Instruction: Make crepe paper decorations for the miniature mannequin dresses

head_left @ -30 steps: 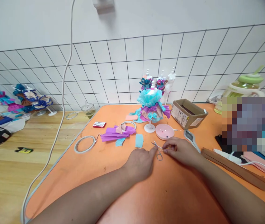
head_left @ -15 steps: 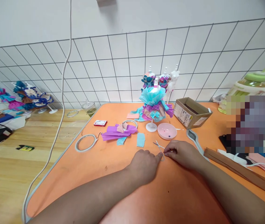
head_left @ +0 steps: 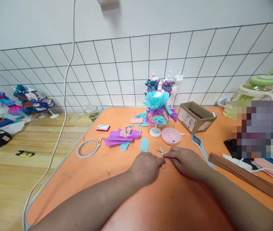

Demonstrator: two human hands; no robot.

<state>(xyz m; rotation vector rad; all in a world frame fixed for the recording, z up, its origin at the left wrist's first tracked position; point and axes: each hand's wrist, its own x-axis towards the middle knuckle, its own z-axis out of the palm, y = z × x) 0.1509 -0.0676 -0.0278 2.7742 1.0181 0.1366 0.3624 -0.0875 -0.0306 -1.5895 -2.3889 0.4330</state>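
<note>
Small scissors (head_left: 161, 150) lie on the orange table with their blades apart and pointing away from me. My left hand (head_left: 146, 168) is curled, its fingertips on the scissors near the handle loops. From the other side, my right hand (head_left: 185, 162) is closed, with its index finger reaching to the scissors' pivot; anything between its fingertips is too small to make out. Just beyond my hands are a light blue paper piece (head_left: 144, 145) and a pink bowl (head_left: 171, 136) with tiny bits in it. Behind them stands a mini dress form (head_left: 156, 101) in turquoise and purple crepe paper.
Purple crepe paper (head_left: 119, 137) and a tape roll (head_left: 87, 148) lie on the left, near a small red-and-white box (head_left: 103, 128). To the right are a cardboard box (head_left: 196, 117), a grey-handled tool (head_left: 200, 144), brown folded strips (head_left: 242, 175) and a large jug (head_left: 254, 91).
Both hands have shifted slightly left along with the scissors. My right index finger has stretched out onto the scissors' pivot, where before the fingers were pinched beside them.
</note>
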